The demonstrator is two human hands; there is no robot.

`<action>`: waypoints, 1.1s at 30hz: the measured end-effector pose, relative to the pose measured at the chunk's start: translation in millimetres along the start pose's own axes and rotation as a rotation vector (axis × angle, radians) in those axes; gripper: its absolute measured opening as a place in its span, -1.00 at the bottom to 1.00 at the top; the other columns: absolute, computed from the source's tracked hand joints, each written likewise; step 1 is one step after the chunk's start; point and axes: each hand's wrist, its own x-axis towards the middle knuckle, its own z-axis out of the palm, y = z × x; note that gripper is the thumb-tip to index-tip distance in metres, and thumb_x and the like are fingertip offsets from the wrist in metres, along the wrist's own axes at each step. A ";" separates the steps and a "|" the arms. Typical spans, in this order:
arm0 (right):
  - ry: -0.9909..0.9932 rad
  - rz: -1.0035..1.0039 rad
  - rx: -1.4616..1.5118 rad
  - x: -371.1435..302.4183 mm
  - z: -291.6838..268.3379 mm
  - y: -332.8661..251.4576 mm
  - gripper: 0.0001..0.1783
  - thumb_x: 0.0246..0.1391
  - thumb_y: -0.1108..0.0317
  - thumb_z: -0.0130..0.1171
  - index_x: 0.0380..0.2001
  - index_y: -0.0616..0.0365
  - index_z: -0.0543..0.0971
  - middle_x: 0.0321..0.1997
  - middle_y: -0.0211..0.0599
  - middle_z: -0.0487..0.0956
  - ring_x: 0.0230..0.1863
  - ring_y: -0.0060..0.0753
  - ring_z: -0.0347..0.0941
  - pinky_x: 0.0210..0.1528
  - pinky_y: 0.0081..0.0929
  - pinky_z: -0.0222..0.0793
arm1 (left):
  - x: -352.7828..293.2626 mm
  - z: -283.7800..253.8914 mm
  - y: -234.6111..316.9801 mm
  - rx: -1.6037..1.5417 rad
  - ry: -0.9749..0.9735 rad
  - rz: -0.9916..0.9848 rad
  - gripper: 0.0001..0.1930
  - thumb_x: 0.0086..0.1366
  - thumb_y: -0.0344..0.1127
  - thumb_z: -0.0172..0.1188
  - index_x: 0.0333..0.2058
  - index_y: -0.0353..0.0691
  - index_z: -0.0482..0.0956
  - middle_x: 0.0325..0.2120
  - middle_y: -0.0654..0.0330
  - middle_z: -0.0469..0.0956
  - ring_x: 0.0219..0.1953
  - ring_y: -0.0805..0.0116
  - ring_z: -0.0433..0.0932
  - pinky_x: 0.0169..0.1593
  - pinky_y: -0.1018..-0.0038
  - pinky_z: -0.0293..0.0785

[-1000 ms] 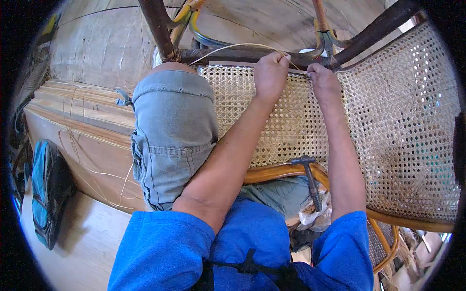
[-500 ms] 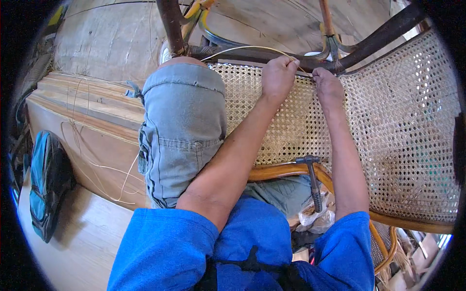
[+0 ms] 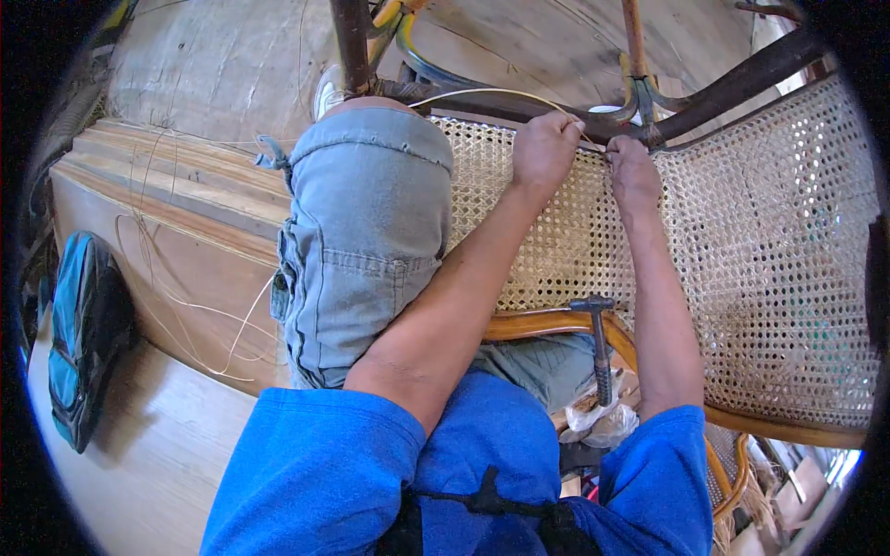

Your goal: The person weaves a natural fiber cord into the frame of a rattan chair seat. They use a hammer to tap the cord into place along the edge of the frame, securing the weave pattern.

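Observation:
My left hand (image 3: pixel 547 153) is closed in a pinch on a thin pale cane strand (image 3: pixel 491 90), which arches away left along the dark chair rail (image 3: pixel 742 91). Close beside it, my right hand (image 3: pixel 635 174) has its fingers pressed together at the same edge, where the strand runs toward the fingertips. Whether those fingers grip the strand or something else is hidden. Both forearms reach over a woven cane panel (image 3: pixel 565 236) with open holes. A second woven cane panel (image 3: pixel 769 232) slopes up at the right.
A hammer (image 3: pixel 601 347) lies by the curved wooden chair edge (image 3: pixel 528 324) between my forearms. My raised knee (image 3: pixel 371 232) stands left of the panel. Stacked boards (image 3: pixel 185 195), loose strands (image 3: pixel 199 306) and a teal-black backpack (image 3: pixel 79 343) are at the left. Below the hammer is a plastic bag (image 3: pixel 607 426).
The whole view has shifted slightly, so the knee and chair sit further right. Both hands stay at the rail, and the right fingers look more curled against the edge.

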 end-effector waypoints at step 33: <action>-0.105 -0.052 0.085 -5.4 -19.4 -14.0 -0.77 0.08 0.32 -0.14 -0.30 0.06 0.51 -0.24 -0.22 0.47 -0.20 -0.07 0.44 -0.21 -0.25 0.34 | -12.8 2.9 12.4 0.007 -0.063 0.131 -0.77 0.16 -0.21 0.10 -0.36 -0.25 0.58 -0.44 -0.03 0.55 -0.35 0.05 0.55 -0.25 0.30 0.44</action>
